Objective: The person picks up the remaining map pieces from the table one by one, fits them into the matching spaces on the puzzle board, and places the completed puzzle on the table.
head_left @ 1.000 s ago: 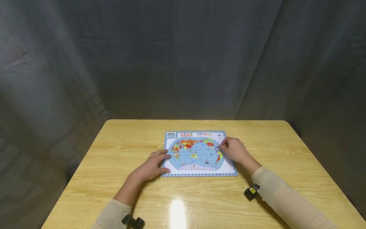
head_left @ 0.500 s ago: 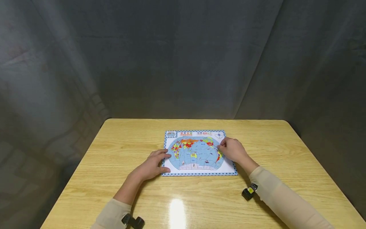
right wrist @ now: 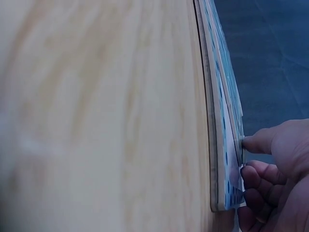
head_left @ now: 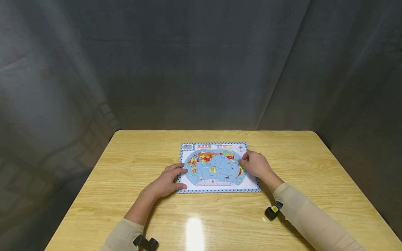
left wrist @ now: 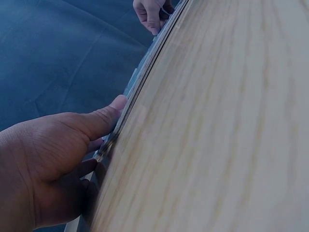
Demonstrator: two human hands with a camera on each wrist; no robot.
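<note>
A world map jigsaw puzzle (head_left: 216,174) in a board with a blue dotted border lies flat on the table in the head view. My left hand (head_left: 166,181) rests at the board's left edge, fingers spread and thumb near the lower corner; the left wrist view shows the left hand (left wrist: 58,159) against the board's edge. At the map's right side, my right hand (head_left: 257,164) has thumb and index finger together on a puzzle piece near South America. From the right wrist view, the right hand (right wrist: 285,164) pinches that piece's edge; its outline is mostly hidden.
The light wooden table (head_left: 150,150) extends around the board on every side. Dark grey curtains (head_left: 194,66) hang behind it and at both sides. A black camera (head_left: 271,212) is strapped to the right wrist, another camera (head_left: 147,243) to the left.
The right hand and forearm have shifted very slightly left, the fingers staying at the map's right side. My left hand keeps its place on the board's edge.
</note>
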